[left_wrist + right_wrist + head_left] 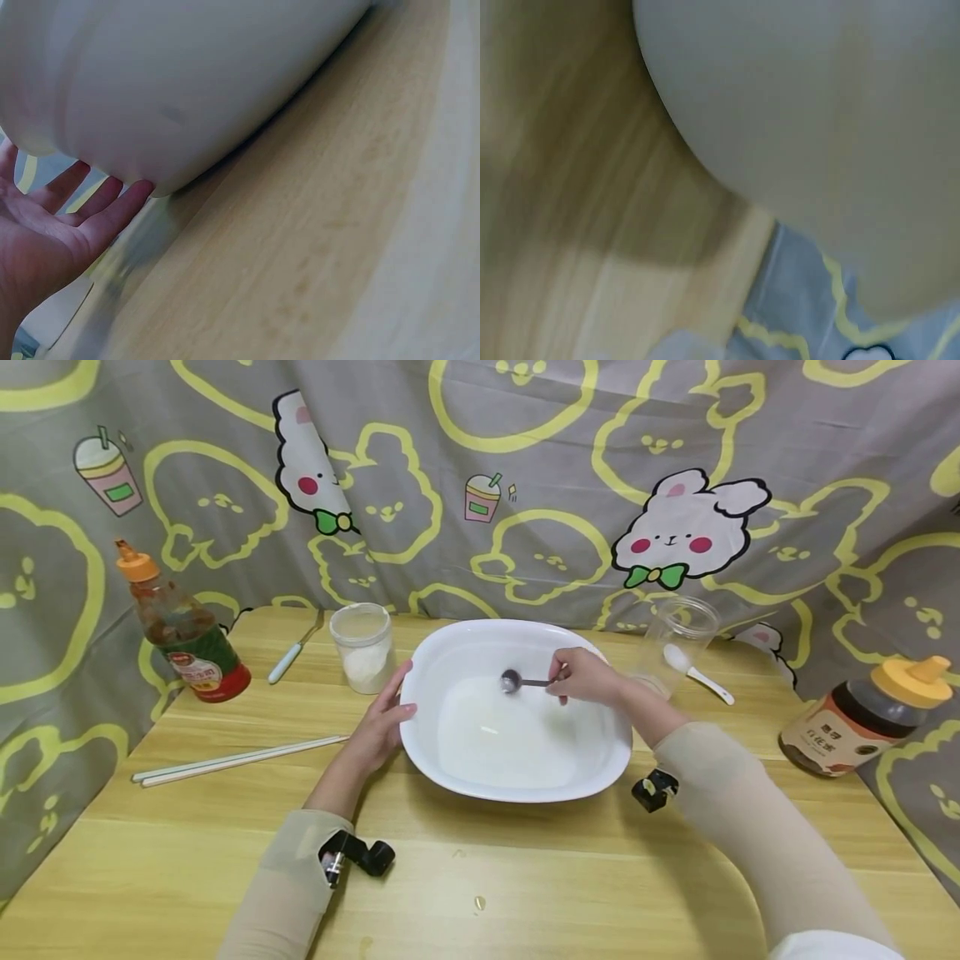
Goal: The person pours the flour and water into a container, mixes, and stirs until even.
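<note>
A white oval basin (517,789) stands mid-table. My left hand (381,727) holds its left side, the thumb over the rim and the fingers against the outer wall. In the left wrist view, fingertips of the left hand (56,232) touch the basin's outside (187,82). Above the basin's inside, my right hand (588,677) pinches the handle of a small round measuring spoon (512,682), its bowl pointing left. A glint shows on the basin's pale inside; I cannot tell what lies there. The right wrist view shows the basin's outer wall (802,112), with the right hand hidden.
Behind the left hand stands a jar of white powder (367,660). Farther left are a red sauce bottle (197,652), a pale-handled tool (285,664) and chopsticks (240,761). To the right are a clear jar (660,647), a white spoon (697,675) and a brown syrup bottle (847,727).
</note>
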